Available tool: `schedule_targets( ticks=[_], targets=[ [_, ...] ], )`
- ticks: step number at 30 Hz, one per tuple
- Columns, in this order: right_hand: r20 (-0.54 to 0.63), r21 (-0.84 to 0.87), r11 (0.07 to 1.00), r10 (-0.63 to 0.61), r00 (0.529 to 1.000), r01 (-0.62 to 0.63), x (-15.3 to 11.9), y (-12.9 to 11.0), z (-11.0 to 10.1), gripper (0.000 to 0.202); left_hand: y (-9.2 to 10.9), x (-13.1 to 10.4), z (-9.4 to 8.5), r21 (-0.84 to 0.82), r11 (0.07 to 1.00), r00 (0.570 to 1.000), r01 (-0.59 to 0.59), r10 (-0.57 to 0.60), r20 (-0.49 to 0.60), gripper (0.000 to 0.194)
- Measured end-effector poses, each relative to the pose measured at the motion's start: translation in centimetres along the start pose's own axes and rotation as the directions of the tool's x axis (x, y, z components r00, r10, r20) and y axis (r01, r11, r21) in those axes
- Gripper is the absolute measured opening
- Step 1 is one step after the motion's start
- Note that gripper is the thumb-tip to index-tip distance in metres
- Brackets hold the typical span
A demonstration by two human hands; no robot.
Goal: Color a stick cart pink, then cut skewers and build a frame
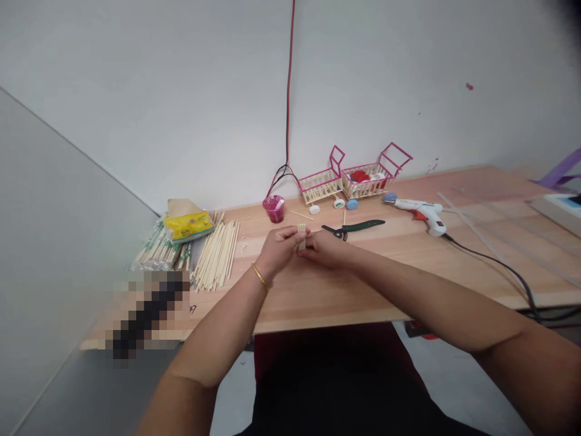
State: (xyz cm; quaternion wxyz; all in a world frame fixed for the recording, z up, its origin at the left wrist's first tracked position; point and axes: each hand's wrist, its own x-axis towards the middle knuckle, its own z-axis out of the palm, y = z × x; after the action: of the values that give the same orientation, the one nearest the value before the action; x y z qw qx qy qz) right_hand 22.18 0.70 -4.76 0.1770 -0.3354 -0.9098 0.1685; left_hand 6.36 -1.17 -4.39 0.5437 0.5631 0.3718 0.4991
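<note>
Several short pale stick pieces (302,237) are held upright side by side between my hands, above the middle of the wooden table (313,297). My left hand (280,247) is closed on them from the left, thumb near their upper part. From the right, my right hand (321,247) pinches the same pieces, its fingers curled around their edge. The hands nearly touch, and the lower ends of the pieces are partly covered by fingers. Just right of my right hand lie green-handled cutters (363,226).
Long sticks (218,255) and a yellow packet (188,227) lie left. Behind my hands stand a magenta cup (274,209) and two small stick carts (320,186) with magenta trim. A corded white glue gun (420,210) lies right, near clear strips (476,233).
</note>
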Motion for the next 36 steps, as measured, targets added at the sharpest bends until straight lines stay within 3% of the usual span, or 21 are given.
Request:
schedule_targets(
  ticks=[13, 20, 24, 28, 32, 36],
  targets=[
    [0.04, 0.059, 0.998, 0.021, 0.999, -0.023, -0.1, -0.4, -0.4, 0.015, 0.0, -0.1, -0.3, 0.091, 0.995, 0.999, -0.036, 0.033, 0.034, 0.026],
    [0.085, 0.203, 0.97, 0.118, 0.989, -0.133, -1.3, 0.8, -3.8, 0.022, 0.3, -0.2, -0.3, 0.132, 0.99, 0.998, -0.043, 0.037, 0.043, 0.025],
    [-0.101, 0.39, 0.905, 0.224, 0.969, -0.169, -1.8, 0.7, -5.3, 0.031, 0.6, -0.3, -0.4, 0.138, 0.99, 0.999, -0.04, 0.035, 0.041, 0.023],
    [-0.326, 0.395, 0.919, 0.148, 0.934, -0.008, -1.2, -0.6, -4.8, 0.032, 0.8, -0.3, -0.4, 0.133, 0.99, 0.997, -0.049, 0.039, 0.071, 0.024],
    [-0.402, 0.345, 0.936, 0.075, 0.912, 0.075, -0.5, -1.7, -3.9, 0.026, 0.7, -0.3, -0.4, 0.096, 0.993, 0.994, -0.062, 0.053, 0.093, 0.028],
    [-0.418, 0.364, 0.928, 0.084, 0.905, 0.082, -0.2, -1.9, -3.6, 0.023, 0.5, -0.2, -0.6, 0.089, 0.994, 0.995, -0.06, 0.053, 0.079, 0.027]
  ],
)
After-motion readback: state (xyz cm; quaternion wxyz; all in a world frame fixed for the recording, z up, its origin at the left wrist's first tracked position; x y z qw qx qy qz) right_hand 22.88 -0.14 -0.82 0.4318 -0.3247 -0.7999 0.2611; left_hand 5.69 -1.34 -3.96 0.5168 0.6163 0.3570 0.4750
